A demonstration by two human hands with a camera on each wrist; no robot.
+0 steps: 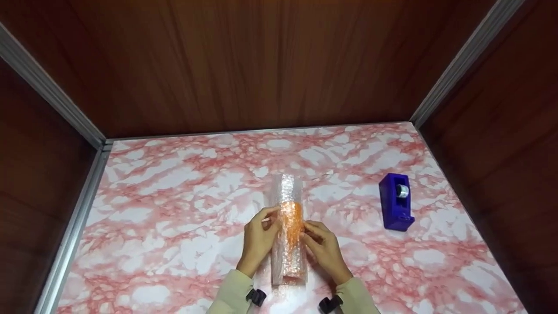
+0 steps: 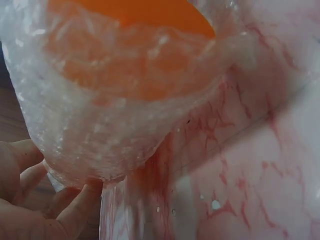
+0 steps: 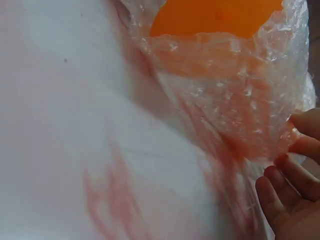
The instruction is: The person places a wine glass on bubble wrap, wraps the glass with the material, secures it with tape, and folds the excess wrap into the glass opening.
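Near the middle of the front part of the bench (image 1: 187, 185), a long roll of bubble wrap (image 1: 286, 187) lies pointing away from the person. Inside it, an orange thing (image 1: 293, 216) shows through the clear layers; what it is cannot be told. Both wrist views look into the near end of the roll: the orange has a rounded edge there, partly bare, partly veiled by wrap.

Left hand (image 1: 259, 237): at the left side of the roll, grip closed on the wrap's edge between thumb and fingers. Right hand (image 1: 324, 248): opposite, at the right side, thumb and forefinger pinching the wrap; remaining fingers lie beneath, loosely bent. The orange thing sits between the two hands.

Well apart to the right, a purple tape dispenser (image 1: 389, 209) stands on the bench, a small tape roll (image 1: 403, 191) seated in it. Bench top: red and white marbled pattern. Pale sleeves (image 1: 233, 293) on both arms, each with a black clip (image 1: 258, 297) at the cuff. Brown wood panels (image 1: 261, 65) and grey metal rails (image 1: 72, 104) enclose the bench.
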